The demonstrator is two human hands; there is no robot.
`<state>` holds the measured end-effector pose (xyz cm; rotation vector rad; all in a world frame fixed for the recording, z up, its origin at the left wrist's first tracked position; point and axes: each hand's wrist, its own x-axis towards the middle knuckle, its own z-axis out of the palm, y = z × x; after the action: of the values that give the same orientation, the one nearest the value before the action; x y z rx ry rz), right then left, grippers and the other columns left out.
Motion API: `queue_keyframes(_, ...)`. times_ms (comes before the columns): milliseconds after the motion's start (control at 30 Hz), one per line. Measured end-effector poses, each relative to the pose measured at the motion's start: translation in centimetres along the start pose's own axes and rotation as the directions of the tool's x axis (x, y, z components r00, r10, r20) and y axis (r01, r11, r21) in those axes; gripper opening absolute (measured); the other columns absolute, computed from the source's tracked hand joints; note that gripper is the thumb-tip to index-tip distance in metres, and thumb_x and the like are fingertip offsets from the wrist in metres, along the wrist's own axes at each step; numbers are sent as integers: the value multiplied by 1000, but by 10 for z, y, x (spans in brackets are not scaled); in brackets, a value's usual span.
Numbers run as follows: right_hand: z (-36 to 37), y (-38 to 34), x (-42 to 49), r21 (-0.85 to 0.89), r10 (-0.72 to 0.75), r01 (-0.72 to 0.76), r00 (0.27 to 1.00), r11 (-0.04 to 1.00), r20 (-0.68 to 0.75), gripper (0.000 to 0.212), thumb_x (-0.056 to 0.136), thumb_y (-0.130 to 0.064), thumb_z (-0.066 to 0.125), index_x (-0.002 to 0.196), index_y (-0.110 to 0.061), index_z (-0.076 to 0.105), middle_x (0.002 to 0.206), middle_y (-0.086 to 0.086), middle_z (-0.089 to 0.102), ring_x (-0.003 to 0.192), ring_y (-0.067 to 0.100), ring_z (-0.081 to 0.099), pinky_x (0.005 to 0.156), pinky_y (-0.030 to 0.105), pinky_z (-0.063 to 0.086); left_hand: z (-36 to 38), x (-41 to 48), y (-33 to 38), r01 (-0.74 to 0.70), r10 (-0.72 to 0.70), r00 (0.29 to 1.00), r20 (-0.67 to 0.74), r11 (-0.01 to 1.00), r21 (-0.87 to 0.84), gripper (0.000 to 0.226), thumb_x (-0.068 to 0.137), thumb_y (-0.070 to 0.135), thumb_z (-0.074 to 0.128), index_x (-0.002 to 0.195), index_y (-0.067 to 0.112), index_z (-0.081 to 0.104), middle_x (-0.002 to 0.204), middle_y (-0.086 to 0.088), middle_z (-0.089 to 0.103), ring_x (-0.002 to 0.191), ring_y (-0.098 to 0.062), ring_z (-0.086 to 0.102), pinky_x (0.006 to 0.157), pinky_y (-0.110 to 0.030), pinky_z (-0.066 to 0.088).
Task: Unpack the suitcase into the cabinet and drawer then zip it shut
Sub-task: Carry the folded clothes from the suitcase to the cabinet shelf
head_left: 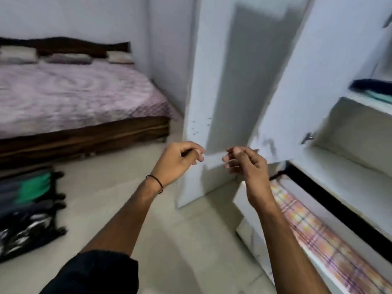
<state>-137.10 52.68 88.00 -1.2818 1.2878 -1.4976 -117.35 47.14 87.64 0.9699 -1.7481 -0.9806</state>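
Suitcase [27, 209] open on floor, green, grey, patterned clothes [31, 185] inside, left hand [178, 162], right hand [248, 164] loosely curled, empty

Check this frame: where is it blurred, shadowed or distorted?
Head view: motion blur smears the bed, suitcase and shelved clothes; the left hand and right hand look sharper; a grey shadow falls across the cabinet door; the wide lens bows its edges.
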Motion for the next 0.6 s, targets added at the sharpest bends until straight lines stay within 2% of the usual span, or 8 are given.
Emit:
queue_keyframes(67, 32, 2, 1, 66, 19, -20, 1000, 998, 13, 25, 103, -12, 50, 106, 6, 66, 83, 13, 71, 68, 23, 60, 61, 26, 47, -29, -16, -9, 35, -34, 999, -27, 999, 35, 18, 96, 3, 54, 96, 1, 72, 80, -9, 73, 66, -8, 64, 68, -17, 49)
queue_keyframes(133, 109, 12, -11, 92, 68, -80, 989, 993, 129, 26, 103, -14, 50, 106, 6, 66, 84, 15, 70, 68, 24, 60, 60, 27, 48, -97, -58, -26, 119, -112, 986, -126, 992, 51, 18, 96, 5, 54, 97, 4, 73, 80, -8, 74, 66, -11, 64, 68, -18, 49)
queue_keyframes(233, 214, 26, -32, 73, 144, -173, 942, 982, 302, 26, 103, -17, 50, 106, 2, 67, 85, 14, 71, 67, 22, 61, 62, 28, 48, -182, -113, -57, 218, -192, 939, -287, 974, 61, 20, 97, 8, 53, 96, 10, 73, 82, -4, 74, 67, -9, 65, 63, -11, 44)
queue_keyframes(333, 306, 43, -38, 44, 183, -228, 868, 973, 461, 25, 104, -20, 49, 103, -4, 69, 84, 12, 71, 67, 22, 62, 61, 28, 48, -248, -159, -88, 325, -277, 864, -421, 945, 46, 21, 97, 10, 51, 97, 10, 72, 83, -3, 74, 68, -10, 65, 59, -8, 42)
queue_keyframes(433, 388, 59, -37, -11, 215, -255, 790, 967, 574, 27, 104, -21, 49, 103, -3, 69, 86, 13, 72, 70, 24, 63, 63, 29, 49, -311, -196, -125, 394, -345, 783, -518, 919, -16, 21, 98, 9, 50, 99, 6, 71, 84, -5, 74, 69, -11, 65, 62, -12, 46)
queue_keyframes(533, 474, 80, -22, -28, 237, -287, 728, 958, 644, 29, 103, -21, 49, 105, 0, 69, 86, 13, 72, 70, 24, 64, 62, 27, 50, -376, -215, -169, 459, -399, 701, -591, 887, -55, 22, 97, 7, 50, 99, 3, 71, 82, -8, 74, 69, -13, 67, 65, -19, 52)
queue_keyframes(600, 531, 93, -11, -29, 257, -319, 700, 947, 666, 27, 103, -20, 49, 103, -1, 69, 85, 12, 72, 68, 23, 63, 60, 26, 49, -422, -221, -198, 496, -440, 648, -621, 863, -93, 21, 96, 6, 51, 98, 2, 72, 81, -11, 74, 67, -13, 66, 63, -19, 51)
